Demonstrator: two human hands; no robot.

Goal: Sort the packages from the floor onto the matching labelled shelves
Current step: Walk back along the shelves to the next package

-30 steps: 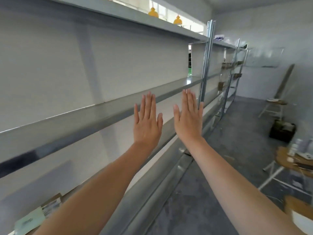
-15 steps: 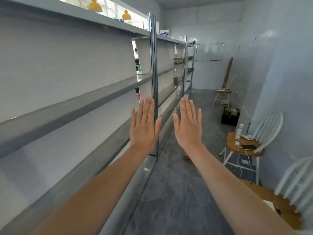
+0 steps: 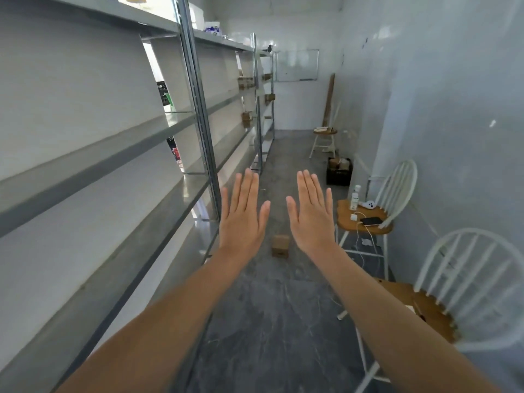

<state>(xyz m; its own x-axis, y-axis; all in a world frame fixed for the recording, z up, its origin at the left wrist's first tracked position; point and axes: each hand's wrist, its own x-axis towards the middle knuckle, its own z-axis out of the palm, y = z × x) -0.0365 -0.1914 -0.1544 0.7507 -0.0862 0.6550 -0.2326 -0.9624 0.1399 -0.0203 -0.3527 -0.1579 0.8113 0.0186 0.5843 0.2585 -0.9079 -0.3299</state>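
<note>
Both arms stretch forward with flat palms facing away. My left hand [image 3: 242,212] and my right hand [image 3: 310,212] hold nothing, fingers straight and close together. Between them, farther down the aisle, a small brown cardboard package [image 3: 280,245] stands on the grey floor. A long run of grey metal shelves [image 3: 119,154] lines the left side. Several small cardboard packages [image 3: 245,80] sit on the far shelf bays. A black crate [image 3: 339,172] holding more packages rests on the floor by the right wall.
Two white chairs line the right wall: a near one [image 3: 465,285] and one [image 3: 365,219] carrying a phone, charger and bottle. A stool [image 3: 324,137] stands farther back. A whiteboard [image 3: 296,65] hangs on the end wall. The aisle floor [image 3: 272,321] runs between shelves and chairs.
The view has swung right, from the shelves toward the aisle. The package on the floor and the chairs have come into sight. Both hands stay raised and flat.
</note>
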